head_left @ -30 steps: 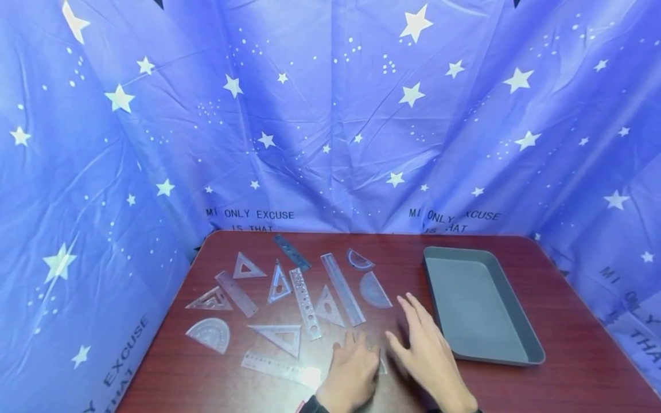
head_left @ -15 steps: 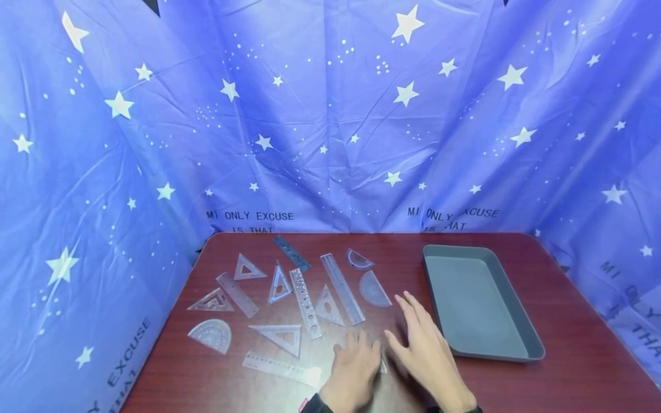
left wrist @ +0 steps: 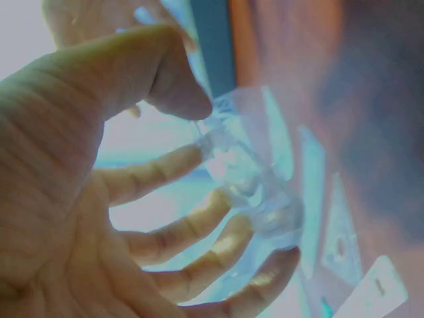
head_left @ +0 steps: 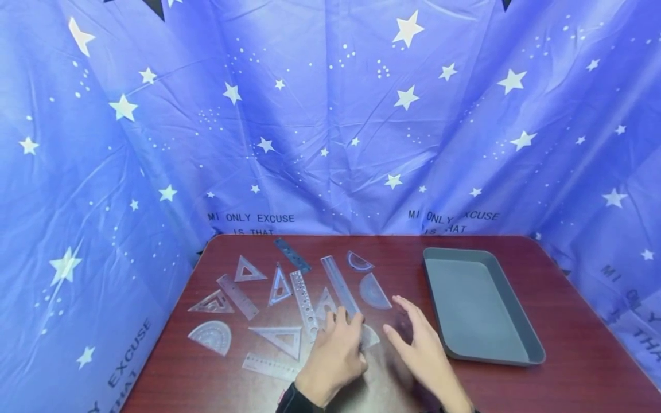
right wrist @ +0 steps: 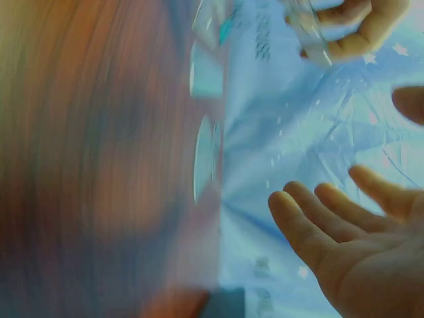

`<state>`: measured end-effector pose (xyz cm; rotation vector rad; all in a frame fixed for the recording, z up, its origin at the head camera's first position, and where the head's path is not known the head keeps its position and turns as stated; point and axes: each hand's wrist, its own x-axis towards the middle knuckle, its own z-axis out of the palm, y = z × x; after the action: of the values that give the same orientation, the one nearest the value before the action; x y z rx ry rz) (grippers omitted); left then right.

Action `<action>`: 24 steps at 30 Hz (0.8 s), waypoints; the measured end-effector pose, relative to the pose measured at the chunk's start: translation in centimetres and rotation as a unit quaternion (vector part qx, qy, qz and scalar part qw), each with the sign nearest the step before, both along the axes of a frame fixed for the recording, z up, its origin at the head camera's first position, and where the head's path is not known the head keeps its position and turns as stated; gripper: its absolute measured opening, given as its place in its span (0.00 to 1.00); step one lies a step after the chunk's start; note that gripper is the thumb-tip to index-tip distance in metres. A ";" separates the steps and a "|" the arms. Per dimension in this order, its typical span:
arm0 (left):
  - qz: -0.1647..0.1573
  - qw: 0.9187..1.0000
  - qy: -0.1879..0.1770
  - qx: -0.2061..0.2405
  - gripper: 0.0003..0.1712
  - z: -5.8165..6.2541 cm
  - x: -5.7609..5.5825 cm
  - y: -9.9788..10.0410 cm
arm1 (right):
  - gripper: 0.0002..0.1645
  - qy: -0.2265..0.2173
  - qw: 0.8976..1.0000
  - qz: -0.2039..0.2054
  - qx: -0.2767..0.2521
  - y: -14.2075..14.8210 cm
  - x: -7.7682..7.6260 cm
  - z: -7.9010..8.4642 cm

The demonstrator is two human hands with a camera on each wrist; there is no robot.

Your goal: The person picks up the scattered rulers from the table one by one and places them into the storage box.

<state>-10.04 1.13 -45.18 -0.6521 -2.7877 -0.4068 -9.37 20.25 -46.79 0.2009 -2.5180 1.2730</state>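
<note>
My left hand (head_left: 333, 357) is lifted a little over the near middle of the table. Between its thumb and fingers it holds a clear plastic protractor (head_left: 369, 337), partly hidden by the hand; the left wrist view shows the clear piece blurred against the fingertips. To its right, my right hand (head_left: 427, 358) hovers with fingers extended and holds nothing. Close to the left hand lie a long clear ruler (head_left: 338, 282), a ruler with holes (head_left: 303, 298) and a set square (head_left: 281, 339). Another protractor (head_left: 374, 291) lies beyond the right fingertips.
A grey rectangular tray (head_left: 537, 360) stands at the right. Several more clear rulers, set squares and protractors lie spread on the left, among them a dark blue ruler (head_left: 292, 255) at the back. Starry blue cloth (head_left: 330, 143) hangs around the reddish wooden table (head_left: 573, 367).
My left hand, earlier flat on the table over the protractor, has picked it up and moved up and slightly left. The right hand has stayed nearly still.
</note>
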 end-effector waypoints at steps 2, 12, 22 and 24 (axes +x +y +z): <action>0.010 0.999 0.024 0.022 0.32 0.6 -0.1 -0.2 | 0.34 -0.050 0.995 0.006 -0.086 -0.6 0.2 0.2; 0.038 0.995 0.015 0.091 0.37 1.8 0.4 0.7 | 0.30 -0.212 0.882 0.071 -0.415 -3.2 0.8 0.7; 0.052 0.989 0.078 0.115 0.32 0.8 0.9 2.2 | 0.28 -0.238 0.839 0.020 -0.489 -3.9 0.6 0.5; 0.049 0.987 0.089 0.120 0.30 0.7 1.0 2.2 | 0.27 -0.233 0.839 0.014 -0.492 -3.9 0.5 0.5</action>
<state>-9.07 3.38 -44.45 -0.4677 -2.5361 -0.6200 -8.84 16.31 -46.34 -0.3533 -1.7935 2.6673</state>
